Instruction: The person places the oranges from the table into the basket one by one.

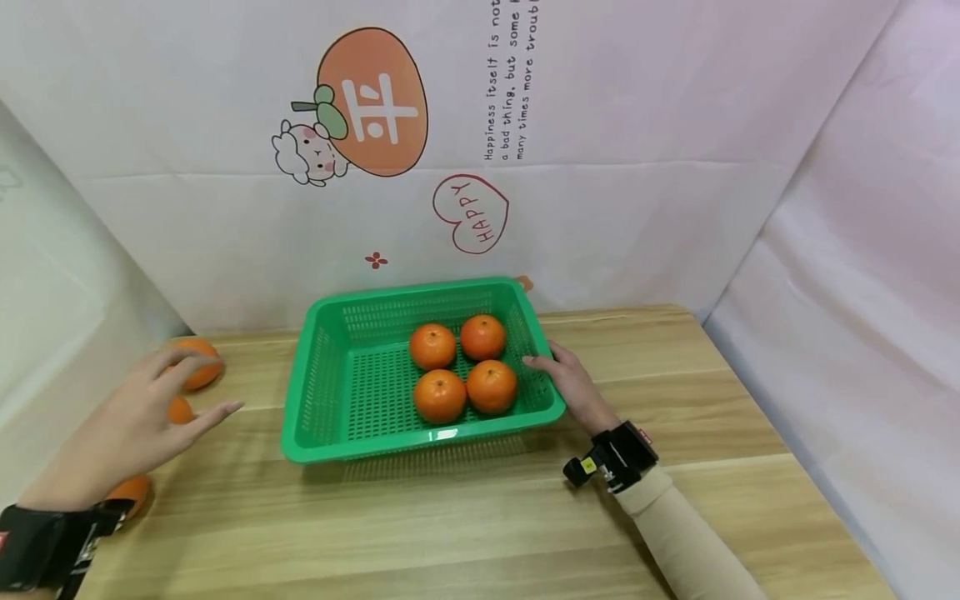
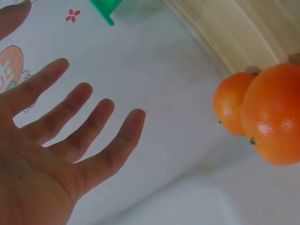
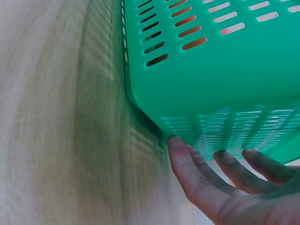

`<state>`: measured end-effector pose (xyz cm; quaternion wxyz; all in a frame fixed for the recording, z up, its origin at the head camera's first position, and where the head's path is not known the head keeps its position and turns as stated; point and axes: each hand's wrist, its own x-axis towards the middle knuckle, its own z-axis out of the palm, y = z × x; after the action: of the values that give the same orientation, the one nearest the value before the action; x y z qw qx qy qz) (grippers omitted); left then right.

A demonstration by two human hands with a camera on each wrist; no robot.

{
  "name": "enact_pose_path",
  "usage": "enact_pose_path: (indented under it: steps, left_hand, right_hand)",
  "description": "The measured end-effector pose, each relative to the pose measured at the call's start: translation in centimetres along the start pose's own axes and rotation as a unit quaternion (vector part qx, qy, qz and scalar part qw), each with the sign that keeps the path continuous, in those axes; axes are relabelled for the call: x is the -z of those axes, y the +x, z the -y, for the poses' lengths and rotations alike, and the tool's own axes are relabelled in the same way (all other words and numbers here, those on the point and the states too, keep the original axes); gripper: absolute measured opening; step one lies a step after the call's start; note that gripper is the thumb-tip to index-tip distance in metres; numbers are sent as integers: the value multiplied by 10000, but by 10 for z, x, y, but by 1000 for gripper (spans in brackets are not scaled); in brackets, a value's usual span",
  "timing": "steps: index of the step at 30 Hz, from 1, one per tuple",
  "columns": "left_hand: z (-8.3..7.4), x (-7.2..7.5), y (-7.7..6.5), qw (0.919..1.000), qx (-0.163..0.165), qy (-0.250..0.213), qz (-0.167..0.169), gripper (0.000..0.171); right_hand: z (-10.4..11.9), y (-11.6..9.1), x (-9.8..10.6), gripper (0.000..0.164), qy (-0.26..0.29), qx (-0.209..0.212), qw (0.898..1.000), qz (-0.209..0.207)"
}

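Observation:
A green plastic basket [image 1: 295, 392] stands on the wooden table, with several oranges [image 1: 440, 397] grouped in its right half. My right hand [image 1: 576, 387] holds the basket's right end, thumb over the rim; in the right wrist view its fingertips [image 3: 178, 145] touch the slotted outer wall [image 3: 197, 89]. To the left, my left hand [image 1: 135, 421] hovers with fingers spread and nothing in them. Around and below it are three loose oranges: a far one [image 1: 206, 375], a middle one [image 1: 180, 410] mostly hidden by the hand, and a near one [image 1: 133, 492] partly behind the wrist.
A white printed cloth [image 1: 615, 233] hangs along the table's back edge, and more white cloth [image 1: 847, 275] borders the right side. Wooden tabletop [image 1: 420, 533] stretches in front of the basket. Each wrist wears a black strap [image 1: 628, 457].

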<state>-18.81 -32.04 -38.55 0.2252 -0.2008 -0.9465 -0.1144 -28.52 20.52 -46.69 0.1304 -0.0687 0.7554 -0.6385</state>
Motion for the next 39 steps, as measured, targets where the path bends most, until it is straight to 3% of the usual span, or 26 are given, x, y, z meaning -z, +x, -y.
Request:
enact_pose_path:
  steps: [10, 24, 31, 39]
  left_hand:
    - [11, -1, -18, 9940, 882, 115, 631, 60]
    - [27, -2, -49, 9950, 881, 179, 428, 49]
    - [36, -8, -60, 9904, 1183, 327, 634, 63]
    - [49, -18, -72, 9875, 1435, 312, 570, 59]
  right_hand:
    - [0, 0, 0, 65, 8, -3, 10000, 79]
    - [0, 1, 0, 65, 105, 2, 9999, 51]
    - [0, 0, 0, 64, 76, 18, 9999, 67]
    - [1, 0, 1, 65, 75, -2, 10000, 45]
